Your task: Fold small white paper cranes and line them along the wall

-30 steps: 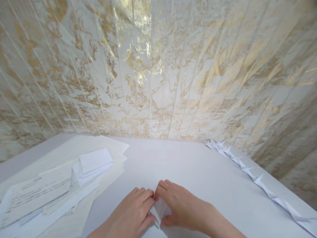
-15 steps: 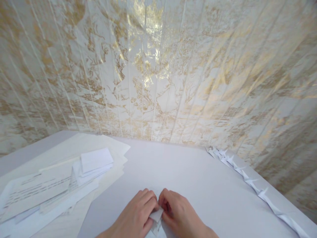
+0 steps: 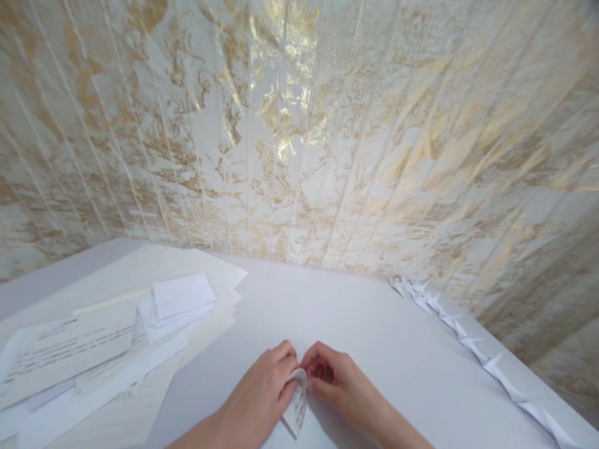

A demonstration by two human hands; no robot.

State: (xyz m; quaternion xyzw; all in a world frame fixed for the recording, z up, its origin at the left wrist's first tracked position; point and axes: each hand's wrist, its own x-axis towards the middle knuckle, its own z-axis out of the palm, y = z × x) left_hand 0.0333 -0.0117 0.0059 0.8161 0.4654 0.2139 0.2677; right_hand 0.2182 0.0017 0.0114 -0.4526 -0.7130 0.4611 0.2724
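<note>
While hands [image 3: 264, 391] [image 3: 340, 385] pinch paper [image 3: 296, 413], open tabletop [image 3: 355, 318] ahead, folded figures [image 3: 510, 390] along edge.

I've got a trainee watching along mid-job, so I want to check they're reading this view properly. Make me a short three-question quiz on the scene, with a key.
1. What do the fingers of the left hand hold?
a) a pen
b) a folded piece of paper
c) a pair of scissors

2. True or false: a row of folded white paper shapes runs near the right edge of the table.

3. Fill in: the pile of papers lies to the ____ of the left hand.

Key: 1 b; 2 true; 3 left
</note>
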